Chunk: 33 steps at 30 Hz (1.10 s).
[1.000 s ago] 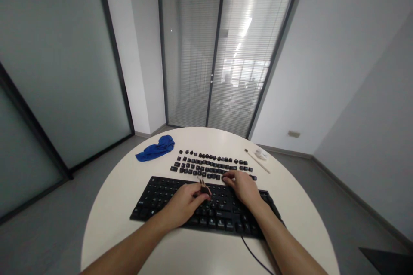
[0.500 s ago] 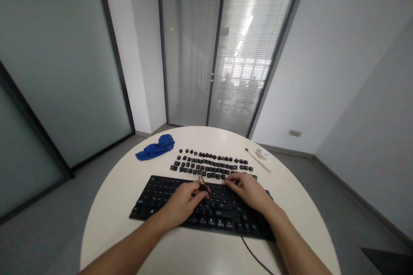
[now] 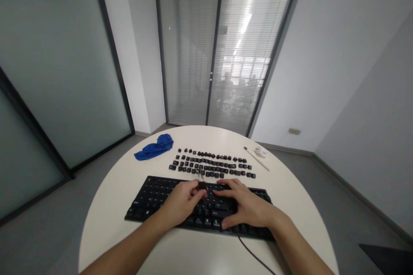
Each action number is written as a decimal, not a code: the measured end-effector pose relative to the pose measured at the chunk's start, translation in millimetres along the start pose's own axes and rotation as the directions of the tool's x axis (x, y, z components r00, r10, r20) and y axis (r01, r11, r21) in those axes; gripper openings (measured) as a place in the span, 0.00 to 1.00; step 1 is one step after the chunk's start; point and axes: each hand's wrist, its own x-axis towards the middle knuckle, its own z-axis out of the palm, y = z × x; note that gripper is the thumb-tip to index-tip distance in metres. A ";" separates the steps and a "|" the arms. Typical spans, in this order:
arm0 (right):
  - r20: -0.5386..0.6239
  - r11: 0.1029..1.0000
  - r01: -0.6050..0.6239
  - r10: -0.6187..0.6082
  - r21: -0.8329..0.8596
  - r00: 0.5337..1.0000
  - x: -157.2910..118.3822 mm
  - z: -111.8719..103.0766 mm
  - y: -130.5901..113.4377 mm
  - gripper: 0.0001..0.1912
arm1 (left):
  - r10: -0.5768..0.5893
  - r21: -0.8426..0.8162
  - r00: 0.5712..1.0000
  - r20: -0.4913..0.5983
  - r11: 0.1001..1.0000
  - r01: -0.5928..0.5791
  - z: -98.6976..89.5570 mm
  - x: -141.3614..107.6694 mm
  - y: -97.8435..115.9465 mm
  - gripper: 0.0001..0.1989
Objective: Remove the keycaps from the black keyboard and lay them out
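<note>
One blue cloth (image 3: 155, 148) crumpled far left on the table (image 3: 106, 223). Keyboard (image 3: 155, 189) lies flat in front, running under both hands. Left hand (image 3: 180, 197) is pinched on a small dark tool (image 3: 202, 185), two wire prongs aimed away, toward loose keys (image 3: 232, 166) in rough rows just past the keyboard. Right hand (image 3: 248, 206) near it but apart, fingers spread over the board's right half, nothing seen in it; can't tell if the fingertips press. Cable (image 3: 258, 260) off the near edge, thin brush (image 3: 256, 159) far right. My read: mid-job on keys, pulling or refitting, can't tell which. Next move calls for a braced board and prongs turned down square.
</note>
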 end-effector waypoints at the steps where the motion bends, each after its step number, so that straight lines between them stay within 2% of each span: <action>1: 0.001 1.000 0.001 -0.001 0.000 1.000 -0.1 0.3 -0.5 0.41 | -0.001 0.023 1.000 -0.006 1.000 0.001 0.7 0.1 0.0 0.11; 9: 0.001 1.000 -0.002 0.002 -0.015 1.000 0.1 0.4 -2.6 0.41 | 0.023 0.117 0.999 -0.030 0.993 -0.020 7.8 1.9 -2.3 0.13; 15: -0.012 1.000 0.009 -0.009 -0.013 1.000 0.1 0.7 -2.4 0.41 | 0.033 0.112 0.999 -0.040 0.993 -0.029 10.7 1.7 0.2 0.13; 21: -0.034 0.999 0.006 -0.008 -0.042 0.999 -0.6 1.6 -4.0 0.38 | 0.114 0.280 0.993 -0.032 0.955 -0.101 12.9 -3.0 5.3 0.13; 26: -0.062 0.997 0.053 -0.056 -0.057 0.996 -0.3 0.3 -6.4 0.38 | 0.153 0.320 0.986 0.069 0.932 -0.168 12.0 -5.2 13.5 0.11; 28: -0.094 0.994 0.091 -0.096 -0.056 0.991 0.4 -0.5 -9.6 0.39 | 0.159 0.334 0.984 0.076 0.926 -0.175 12.4 -5.6 13.5 0.10; 30: -0.128 0.991 0.127 -0.133 -0.051 0.983 1.4 0.2 -13.8 0.36 | 0.161 0.337 0.985 0.061 0.925 -0.173 13.2 -6.4 11.8 0.10; 33: -0.166 0.986 0.156 -0.164 -0.060 0.972 4.6 6.1 -20.1 0.20 | 0.163 0.283 0.986 0.034 0.945 -0.165 13.9 -7.9 8.9 0.10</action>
